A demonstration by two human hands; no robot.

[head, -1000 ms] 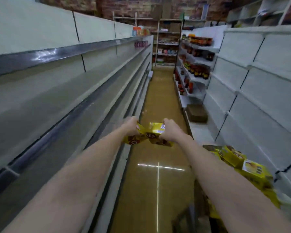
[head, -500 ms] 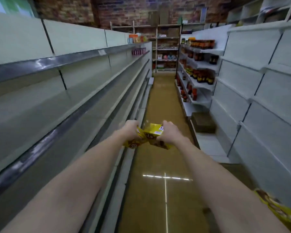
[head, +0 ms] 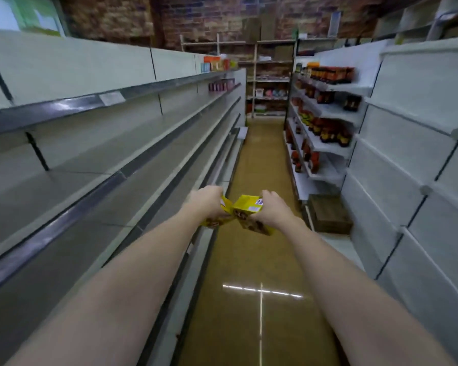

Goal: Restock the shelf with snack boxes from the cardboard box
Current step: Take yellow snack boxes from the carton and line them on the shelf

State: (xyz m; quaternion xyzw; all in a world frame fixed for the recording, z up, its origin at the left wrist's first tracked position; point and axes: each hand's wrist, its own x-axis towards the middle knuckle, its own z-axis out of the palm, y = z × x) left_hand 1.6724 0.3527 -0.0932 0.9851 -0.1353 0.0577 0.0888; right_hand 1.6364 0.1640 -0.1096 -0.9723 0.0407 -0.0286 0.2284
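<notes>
A: Nearest stuff first, go.
B: Two bare forearms reach forward over the brown floor (head: 249, 260). A bright light reflection sits on the floor between the arms.
A: Hands?
B: Left hand (head: 205, 200) grips a yellow snack box (head: 217, 219), fingers curled round its top end. Right hand (head: 273, 210) grips a second yellow snack box (head: 249, 211), fingers wrapped over its far edge.
A: Boxes touching?
B: Yes, the two boxes meet between the hands, angled against each other. Both are held up in the air over the aisle, just beside the front edge of the left shelving.
A: On a shelf?
B: No, in the hands, clear of any shelf board.
A: Left side?
B: Long grey shelving unit (head: 103, 167), several tiers with dark front rails, a white price label (head: 111, 97) on the upper rail. Far end has some pink packs (head: 220, 84) and orange-ish items (head: 216, 63) on the top tiers, blurry.
A: Right side?
B: White panelled shelving (head: 407, 167) close by. Past it a brown wooden crate (head: 328, 213) on the low base. Beyond that, shelves with dark bottles (head: 328, 128), red and orange labels.
A: Back?
B: More stocked racks (head: 267, 88) at the aisle end, brick wall (head: 209, 19) above. Details too small to tell.
</notes>
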